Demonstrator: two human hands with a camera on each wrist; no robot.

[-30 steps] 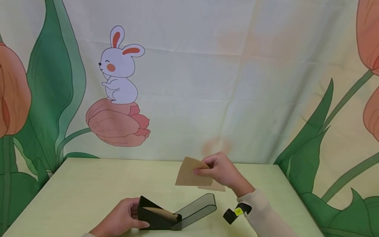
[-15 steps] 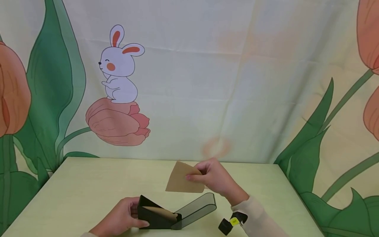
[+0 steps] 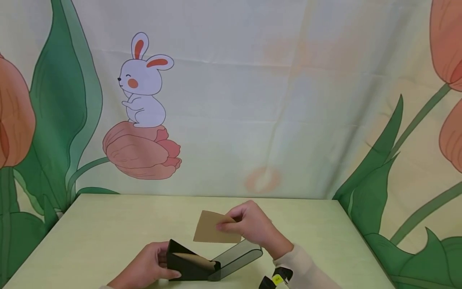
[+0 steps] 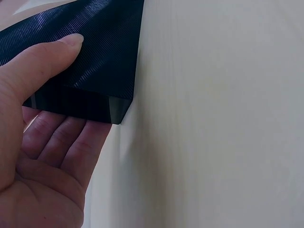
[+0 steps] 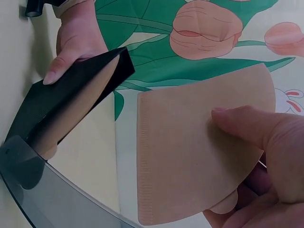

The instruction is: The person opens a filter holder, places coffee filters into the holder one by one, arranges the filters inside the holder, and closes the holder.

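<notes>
My right hand (image 3: pixel 254 224) pinches a brown paper coffee filter (image 3: pixel 213 228) between thumb and fingers, above the table and behind the filter holder. In the right wrist view the filter (image 5: pixel 190 152) shows a crimped straight edge and a small tab at its curved side. My left hand (image 3: pixel 148 263) grips the black filter holder (image 3: pixel 185 271) at its left end, thumb on the near face and fingers beneath or behind. More brown filters (image 5: pixel 80 107) sit inside the holder. Its clear smoky lid (image 3: pixel 238 257) is swung out to the right.
The pale wooden table (image 3: pixel 119 220) runs back to a curtain (image 3: pixel 231 100) printed with tulips and a rabbit. A black and yellow wrist device (image 3: pixel 276 279) is strapped at my right sleeve (image 3: pixel 303 269).
My right hand has moved left and down with the filter, closer to the holder. A second brown piece on the table behind it is now hidden almost wholly. The left hand stays put.
</notes>
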